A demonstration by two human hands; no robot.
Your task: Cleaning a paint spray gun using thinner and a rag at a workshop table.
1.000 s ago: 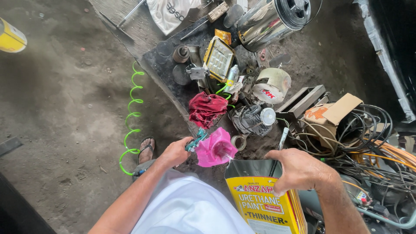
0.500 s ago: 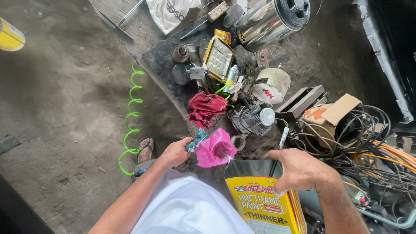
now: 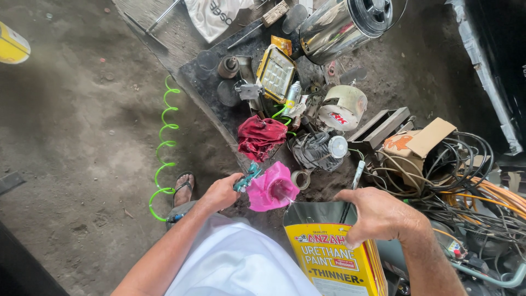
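Observation:
My left hand [image 3: 220, 193] grips the teal handle of a spray gun [image 3: 247, 176] that carries a pink funnel-shaped cup [image 3: 271, 188]. My right hand [image 3: 378, 215] holds the top edge of a large rectangular yellow tin can [image 3: 335, 256], tilted toward the pink cup. A thin clear stream runs from the can's corner into the cup. My white-clothed lap fills the bottom centre.
A green coiled air hose [image 3: 164, 148] lies on the dirt floor at left by my sandalled foot [image 3: 184, 186]. Ahead sit a red rag [image 3: 259, 136], a work lamp [image 3: 276, 73], a shiny metal tank [image 3: 339, 23] and a cardboard box [image 3: 419, 140]. Tangled cables [image 3: 471, 186] crowd the right.
Hardly anything moved; the yellow can stays tilted and both hands hold their places.

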